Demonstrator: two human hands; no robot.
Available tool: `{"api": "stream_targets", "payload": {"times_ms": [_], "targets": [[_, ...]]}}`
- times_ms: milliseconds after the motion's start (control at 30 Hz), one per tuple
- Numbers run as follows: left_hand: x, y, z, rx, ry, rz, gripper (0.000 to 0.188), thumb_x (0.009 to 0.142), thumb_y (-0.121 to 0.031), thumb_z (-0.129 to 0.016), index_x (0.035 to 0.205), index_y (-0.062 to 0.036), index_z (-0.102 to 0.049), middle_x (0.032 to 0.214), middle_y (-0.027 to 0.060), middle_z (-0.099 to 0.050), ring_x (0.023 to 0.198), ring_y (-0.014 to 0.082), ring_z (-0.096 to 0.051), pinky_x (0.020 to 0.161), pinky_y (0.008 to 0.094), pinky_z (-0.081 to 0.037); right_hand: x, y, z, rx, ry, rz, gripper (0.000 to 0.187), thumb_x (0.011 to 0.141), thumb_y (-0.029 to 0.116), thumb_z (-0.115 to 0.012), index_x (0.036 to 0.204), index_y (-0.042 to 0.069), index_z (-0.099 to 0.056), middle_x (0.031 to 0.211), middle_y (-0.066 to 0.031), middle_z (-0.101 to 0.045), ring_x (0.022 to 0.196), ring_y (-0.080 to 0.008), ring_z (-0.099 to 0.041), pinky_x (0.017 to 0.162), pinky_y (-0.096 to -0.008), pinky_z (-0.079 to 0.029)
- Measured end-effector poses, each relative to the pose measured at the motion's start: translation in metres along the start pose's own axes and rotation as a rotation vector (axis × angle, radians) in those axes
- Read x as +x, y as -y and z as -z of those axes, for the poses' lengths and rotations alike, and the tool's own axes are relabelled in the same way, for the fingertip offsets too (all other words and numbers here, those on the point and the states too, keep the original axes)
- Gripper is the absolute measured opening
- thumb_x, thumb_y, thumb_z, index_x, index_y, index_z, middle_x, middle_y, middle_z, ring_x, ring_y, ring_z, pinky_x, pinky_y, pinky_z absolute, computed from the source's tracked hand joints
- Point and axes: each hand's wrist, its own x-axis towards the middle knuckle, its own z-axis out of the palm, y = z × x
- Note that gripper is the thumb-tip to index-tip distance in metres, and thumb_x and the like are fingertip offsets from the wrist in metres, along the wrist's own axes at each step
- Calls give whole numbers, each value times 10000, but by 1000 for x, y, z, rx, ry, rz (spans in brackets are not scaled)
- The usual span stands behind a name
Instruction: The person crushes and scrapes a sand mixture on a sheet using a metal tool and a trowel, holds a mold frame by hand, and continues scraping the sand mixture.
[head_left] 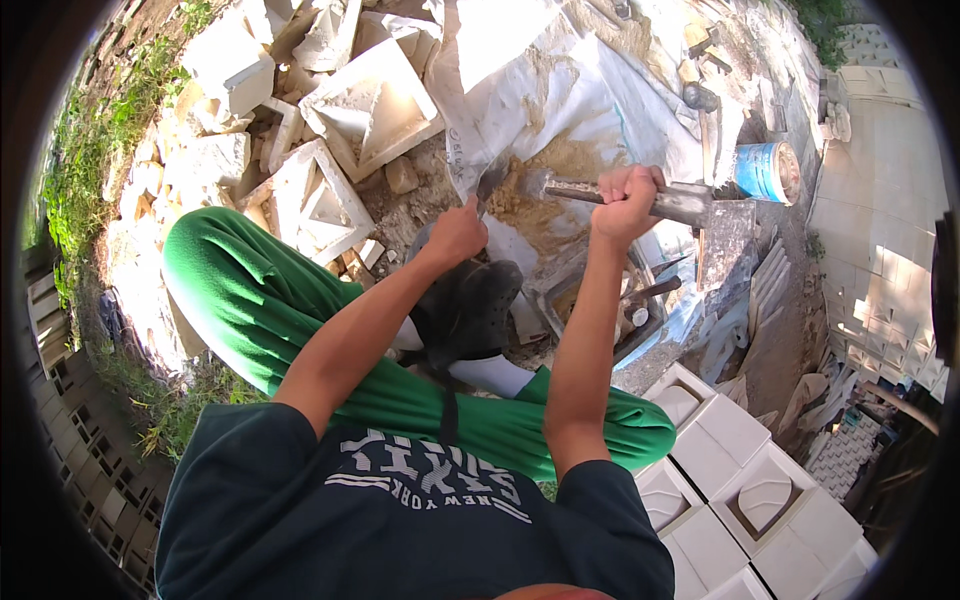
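Observation:
My left hand (459,232) is closed around the handle of a small trowel (492,180), its dark blade pointing up and away. My right hand (627,203) grips a long grey metal bar (682,203) held crosswise, thicker at the right end; its exact kind is unclear. The bar's left end reaches over a heap of tan sandy powder (565,160) on a crumpled white sheet (560,85). Just below the bar lies an open box-like frame (545,305) with tools in and around it, including one with a dark handle (655,288).
Broken white cast blocks (375,105) pile up at the left. A blue bucket (762,172) lies tipped at the right. White moulded blocks (715,445) stand in rows at the lower right, beside my green-trousered knee (640,430). Green plants (85,150) grow along the far left.

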Motion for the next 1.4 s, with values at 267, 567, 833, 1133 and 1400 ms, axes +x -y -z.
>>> {"api": "stream_targets", "payload": {"times_ms": [267, 567, 833, 1133, 1400], "targets": [[0, 7, -5, 45, -34, -23, 507, 787, -175, -517, 1232, 59, -454, 826, 309, -625, 815, 458, -614, 782, 506, -481, 9, -4, 15, 9, 35, -20, 267, 794, 14, -482, 624, 113, -301, 501, 16, -334, 401, -73, -285, 400, -241, -273], [-1, -5, 5, 8, 8, 8, 504, 796, -183, -512, 1234, 58, -452, 796, 284, -634, 770, 433, -625, 753, 495, -491, 10, 33, -15, -17, -41, 9, 228, 807, 76, -500, 652, 116, -339, 494, 26, -316, 418, -71, -278, 422, -249, -262], [-2, 1, 3, 52, 11, 11, 588, 794, -237, -531, 1312, 24, -432, 885, 288, -638, 802, 412, -635, 798, 472, -486, 6, -28, 7, -5, -38, -20, 181, 832, 41, -519, 693, 69, -407, 540, 27, -384, 446, -60, -344, 416, -246, -276], [4, 12, 0, 63, -1, 16, 591, 804, -242, -520, 1325, 18, -419, 869, 274, -645, 743, 376, -651, 764, 449, -501, -8, 29, -33, 4, -276, 134, 254, 819, 36, -515, 650, 110, -341, 519, 36, -353, 418, -56, -286, 404, -233, -245], [-5, -4, 7, -33, 102, 73, 566, 822, -234, -512, 1327, 4, -418, 824, 249, -649, 551, 317, -643, 637, 406, -527, 0, -52, 1, -98, -135, 30, 235, 855, 80, -523, 648, 61, -413, 530, 24, -414, 446, -58, -386, 429, -235, -319]]}}
